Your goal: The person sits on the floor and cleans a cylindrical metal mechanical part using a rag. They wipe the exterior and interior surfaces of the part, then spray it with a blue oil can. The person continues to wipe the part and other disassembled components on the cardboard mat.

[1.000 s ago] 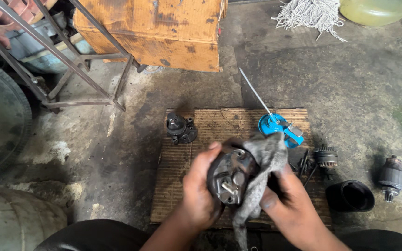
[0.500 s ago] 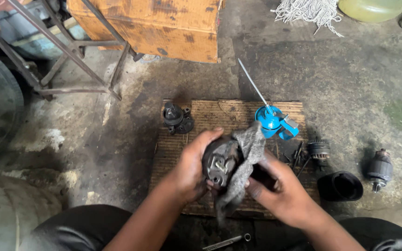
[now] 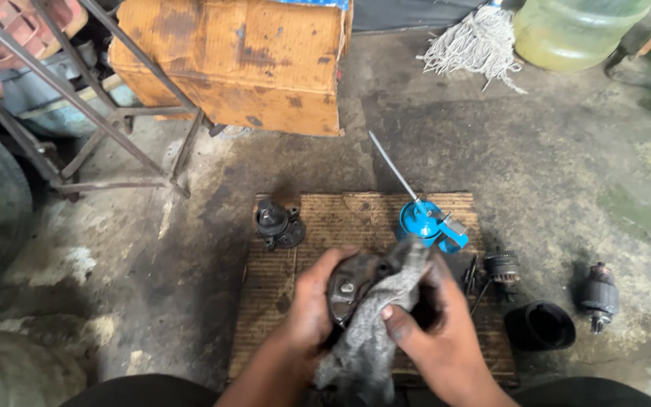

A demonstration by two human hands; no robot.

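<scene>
Gripping a dark metal motor housing (image 3: 352,290) in the left hand (image 3: 310,305), fingers curled tight around its side, held just above the brown ribbed mat (image 3: 280,301). Right hand (image 3: 435,332) pinches a grey rag (image 3: 374,332) against the housing (pretty greasy fingers). Blue oil can (image 3: 425,222) sits at the mat's far edge, another black part (image 3: 276,224) at its left corner, black rubber cup (image 3: 540,325) off to the right.

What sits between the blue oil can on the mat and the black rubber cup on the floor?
In the head view, a small dark geared metal part lies between the blue oil can and the black rubber cup, at the brown mat's right edge.
</scene>
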